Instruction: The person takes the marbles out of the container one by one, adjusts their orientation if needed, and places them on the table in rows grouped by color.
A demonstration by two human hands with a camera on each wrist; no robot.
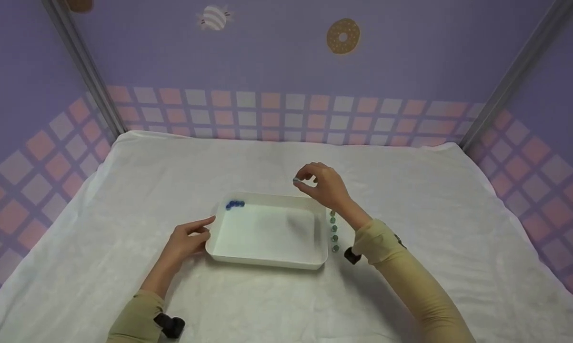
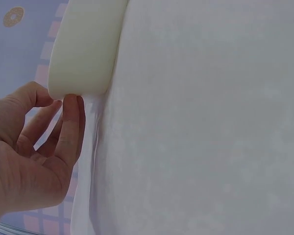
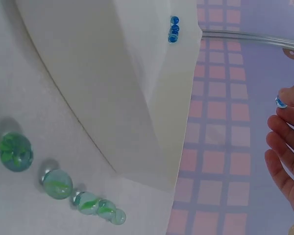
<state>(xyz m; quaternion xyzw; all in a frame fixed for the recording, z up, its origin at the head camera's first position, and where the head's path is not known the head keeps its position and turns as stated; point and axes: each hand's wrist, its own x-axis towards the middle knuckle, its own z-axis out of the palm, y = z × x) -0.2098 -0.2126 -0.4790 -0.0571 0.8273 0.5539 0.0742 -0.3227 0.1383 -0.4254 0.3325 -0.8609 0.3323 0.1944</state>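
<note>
My right hand (image 1: 325,185) is raised above the far right part of a white rectangular tray (image 1: 267,262). Between thumb and forefinger it pinches a marble (image 3: 280,102) that looks blue and white. My left hand (image 1: 189,239) is at the tray's left side, its fingertips touching the outer wall (image 2: 85,54) near the rim. Inside the tray, several blue marbles (image 1: 237,203) lie together in the far left corner. Outside, along the tray's right side, several clear marbles with green swirls (image 3: 58,184) form a row on the cloth.
A white cloth (image 1: 410,190) covers the table. Purple walls (image 1: 276,57) with pink and white squares stand at the back and both sides, with grey metal posts (image 1: 84,62) at the corners. Dark wrist-worn devices (image 1: 171,326) sit on both forearms.
</note>
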